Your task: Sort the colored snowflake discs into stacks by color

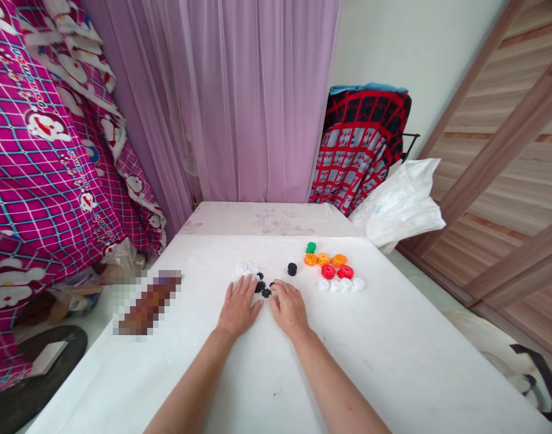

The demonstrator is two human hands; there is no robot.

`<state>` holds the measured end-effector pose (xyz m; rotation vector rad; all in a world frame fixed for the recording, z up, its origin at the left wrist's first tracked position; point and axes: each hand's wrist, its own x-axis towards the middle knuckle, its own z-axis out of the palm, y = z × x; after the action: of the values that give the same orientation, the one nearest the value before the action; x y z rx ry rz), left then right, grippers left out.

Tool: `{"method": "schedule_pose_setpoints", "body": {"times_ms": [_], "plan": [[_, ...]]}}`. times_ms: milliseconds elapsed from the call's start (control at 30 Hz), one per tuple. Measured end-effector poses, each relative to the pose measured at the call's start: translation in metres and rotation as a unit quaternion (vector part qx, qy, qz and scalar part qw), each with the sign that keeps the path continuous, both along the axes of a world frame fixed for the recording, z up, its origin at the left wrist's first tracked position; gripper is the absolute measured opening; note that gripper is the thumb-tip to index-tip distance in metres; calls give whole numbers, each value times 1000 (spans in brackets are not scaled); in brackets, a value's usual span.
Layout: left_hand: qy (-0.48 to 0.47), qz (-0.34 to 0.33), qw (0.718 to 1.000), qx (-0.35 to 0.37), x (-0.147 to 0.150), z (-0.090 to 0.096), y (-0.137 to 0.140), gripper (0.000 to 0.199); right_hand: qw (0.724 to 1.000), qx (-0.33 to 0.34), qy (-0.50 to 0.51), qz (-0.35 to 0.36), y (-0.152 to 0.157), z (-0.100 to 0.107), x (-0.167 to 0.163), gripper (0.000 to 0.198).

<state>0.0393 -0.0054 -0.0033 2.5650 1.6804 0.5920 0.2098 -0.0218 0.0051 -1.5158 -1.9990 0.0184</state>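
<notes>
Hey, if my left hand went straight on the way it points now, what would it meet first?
Your left hand would probably first meet the cluster of small, white, bumpy-edged pieces just ahead on the white-covered table. Depth is unclear here, so it may be touching them now.

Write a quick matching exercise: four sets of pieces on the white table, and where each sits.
Things
1. orange round pieces
2. red round pieces
3. ridged black round piece
4. scalloped black pieces

Places
A. at the fingertips, between left hand and right hand
B. standing apart, just beyond the right hand
C. row of three
D. side-by-side pair, nearer the person than the row of three

Pairs: 1-C, 2-D, 3-B, 4-A
</notes>
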Motion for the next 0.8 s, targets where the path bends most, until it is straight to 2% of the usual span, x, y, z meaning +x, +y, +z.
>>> {"method": "schedule_pose_setpoints", "body": {"times_ms": [100,300,467,633,800], "plan": [[11,2,1000,7,4,0,3,51,999,-3,-14,39,-2,2,-1,31],[32,-12,999,40,4,-4,6,47,999,-17,-19,-21,-1,3,-3,26],[58,22,998,-2,-2,10,26,45,998,-5,-45,37,-1,4,-5,30],[65,-44,995,-66,-9,20,52,40,995,-26,-71,64,-2,8,-7,29],[56,-78,993,-71,-18,19,59,39,995,-31,-63,64,-2,10,-6,27]]}}
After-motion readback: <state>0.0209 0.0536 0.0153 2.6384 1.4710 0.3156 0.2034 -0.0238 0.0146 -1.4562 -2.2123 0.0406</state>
